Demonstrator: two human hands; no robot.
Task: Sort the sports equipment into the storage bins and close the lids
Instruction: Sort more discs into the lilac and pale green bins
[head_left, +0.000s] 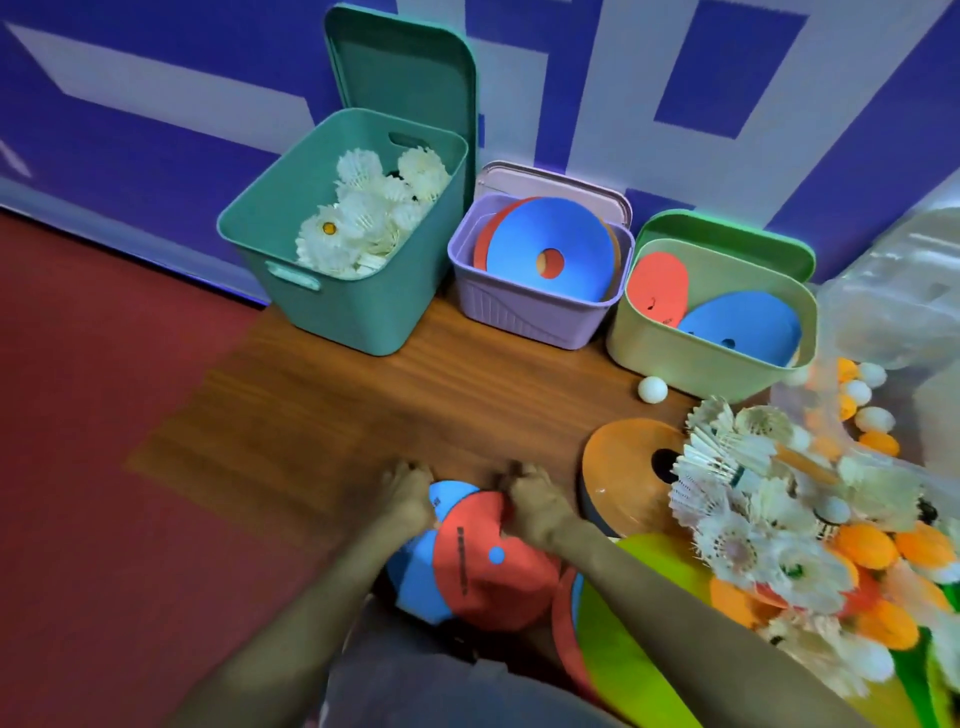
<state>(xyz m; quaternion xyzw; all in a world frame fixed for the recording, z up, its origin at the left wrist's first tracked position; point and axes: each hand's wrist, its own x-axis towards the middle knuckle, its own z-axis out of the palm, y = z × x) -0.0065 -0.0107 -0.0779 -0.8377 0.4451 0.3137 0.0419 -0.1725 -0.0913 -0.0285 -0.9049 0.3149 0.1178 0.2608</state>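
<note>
fingers of the left hand (408, 493) curled down over the far rim of the near blue disc (415, 571), clamped on it, knuckles up; fingers of the right hand (535, 506) curled the same way over the far rim of the near red disc (485, 566), pinching it where the edge buckles. both discs overlapping, red on top of blue, low over the person's lap, both forearms reaching in from the bottom edge. just right of the right hand, an orange disc stack (628, 467) on the wooden board (363, 405), and beyond that a loose pile of shuttlecocks (753, 519) mixed with orange and white balls (872, 545). one white ball (652, 388) alone on the board, just beside the pale green bin (701, 353). in that bin a small red disc (657, 288) and a small blue disc (737, 325), leaning; green lid (727, 228) propped behind it. in the middle, a lilac bin (519, 312) with a large blue disc (550, 254) tilted against others, lilac lid (561, 179) standing behind. on the left, a teal bin (337, 301) holding white shuttlecocks (363, 218), teal lid (405, 78) upright against the blue and white wall (156, 104). all three bins open, in a row along the wall. clear plastic bag (909, 286) at the far right; red floor (104, 467) to the left of the board.
</note>
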